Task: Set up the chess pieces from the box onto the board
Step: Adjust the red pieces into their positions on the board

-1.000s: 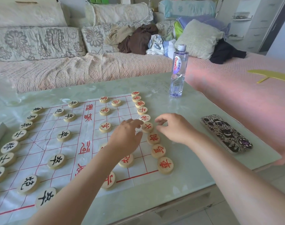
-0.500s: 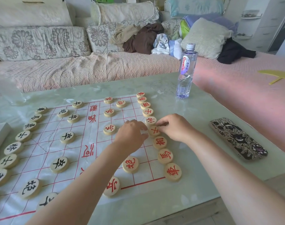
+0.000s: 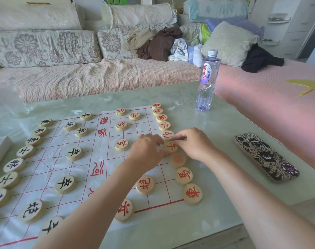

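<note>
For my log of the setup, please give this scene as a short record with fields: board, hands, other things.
board: chess board flat on the table; red pieces on its right half, black pieces on its left half
left hand: fingertips at the near-left rim of the touched red piece; grip unclear
right hand: fingertips at its far-right rim; grip unclear
other things: water bottle upright, phone lying flat, both right of the board

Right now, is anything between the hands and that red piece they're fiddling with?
Nothing visible does: the right hand pinches the red piece and the left hand reaches its edge. Neighbouring pieces sit beside it, not between.
</note>
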Demonstrator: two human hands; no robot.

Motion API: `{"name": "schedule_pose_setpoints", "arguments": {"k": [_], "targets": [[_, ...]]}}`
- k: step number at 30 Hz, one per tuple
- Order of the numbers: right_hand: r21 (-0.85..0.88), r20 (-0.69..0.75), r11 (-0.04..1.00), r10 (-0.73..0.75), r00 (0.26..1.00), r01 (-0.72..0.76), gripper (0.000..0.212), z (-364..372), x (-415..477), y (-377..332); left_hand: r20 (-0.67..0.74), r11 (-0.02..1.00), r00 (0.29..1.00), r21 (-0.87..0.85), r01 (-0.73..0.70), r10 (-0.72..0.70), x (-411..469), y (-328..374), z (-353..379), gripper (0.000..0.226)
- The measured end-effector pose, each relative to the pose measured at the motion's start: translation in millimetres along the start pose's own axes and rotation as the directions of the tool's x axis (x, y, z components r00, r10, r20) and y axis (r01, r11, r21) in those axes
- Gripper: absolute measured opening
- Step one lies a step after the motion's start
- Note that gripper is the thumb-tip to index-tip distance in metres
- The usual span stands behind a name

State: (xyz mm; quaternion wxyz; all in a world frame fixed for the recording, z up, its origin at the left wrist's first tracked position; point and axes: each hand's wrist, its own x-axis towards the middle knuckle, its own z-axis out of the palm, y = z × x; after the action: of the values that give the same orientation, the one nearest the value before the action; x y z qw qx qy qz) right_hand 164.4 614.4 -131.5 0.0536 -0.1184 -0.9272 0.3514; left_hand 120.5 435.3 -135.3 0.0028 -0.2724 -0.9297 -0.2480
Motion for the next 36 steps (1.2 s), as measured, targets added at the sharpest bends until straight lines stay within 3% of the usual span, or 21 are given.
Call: {"name": "schedule_pose_setpoints", "arguments": {"k": [3,7,11,13,17,22,26,30,36], "targets": [[-0.007,-0.03,1.0,0.009,1.0,-0.009,0.012,-2.4,4.0,1.5,0.033,1.0,0.999,-0.011,0.019,-0.019,3.8,-1.9,-7.5,0.048],[-0.052,0.063,0.998,0.04,0.997,-0.037,0.008,-9.3,7.1,0.2,0.087,1.0,0.996,0.022,-0.001,-0.001,8.5,-0.5,-8.9,0.042],[-0.048,0.103,0.999,0.025,0.994,-0.02,0.001,-10.8,8.0,-2.9,0.051,1.0,0.999,0.029,-0.008,0.007,8.1,-2.1,-3.7,0.039],[-0.042,0.11,0.999,0.006,0.994,-0.002,0.011,-10.6,7.8,-3.6,0.028,1.0,0.999,0.02,-0.017,0.016,8.3,-3.8,-1.6,0.039],[-0.008,0.089,1.0,0.005,0.996,-0.004,0.01,-11.0,8.1,0.5,0.051,0.999,0.998,0.025,-0.022,0.02,8.8,-3.5,-2.4,0.045],[-0.016,-0.029,0.999,0.028,0.999,-0.028,0.029,-9.1,15.9,6.0,0.121,0.993,0.989,-0.069,0.095,-0.086,21.6,-6.2,-13.9,0.047],[-0.036,0.0,0.999,0.0,1.0,0.0,0.037,-3.0,22.6,2.3,0.11,0.99,0.986,-0.045,0.132,-0.127,36.3,-8.1,-12.6,0.043],[-0.039,0.042,0.999,-0.031,0.999,0.032,0.032,1.0,29.4,-0.5,0.104,0.99,0.986,-0.038,0.134,-0.13,43.5,-9.5,-6.5,0.041],[-0.036,0.08,0.998,-0.051,0.996,0.054,0.031,-2.1,33.7,-1.7,-0.01,0.995,0.996,-0.04,0.092,-0.092,43.1,-11.8,1.3,0.038]]}}
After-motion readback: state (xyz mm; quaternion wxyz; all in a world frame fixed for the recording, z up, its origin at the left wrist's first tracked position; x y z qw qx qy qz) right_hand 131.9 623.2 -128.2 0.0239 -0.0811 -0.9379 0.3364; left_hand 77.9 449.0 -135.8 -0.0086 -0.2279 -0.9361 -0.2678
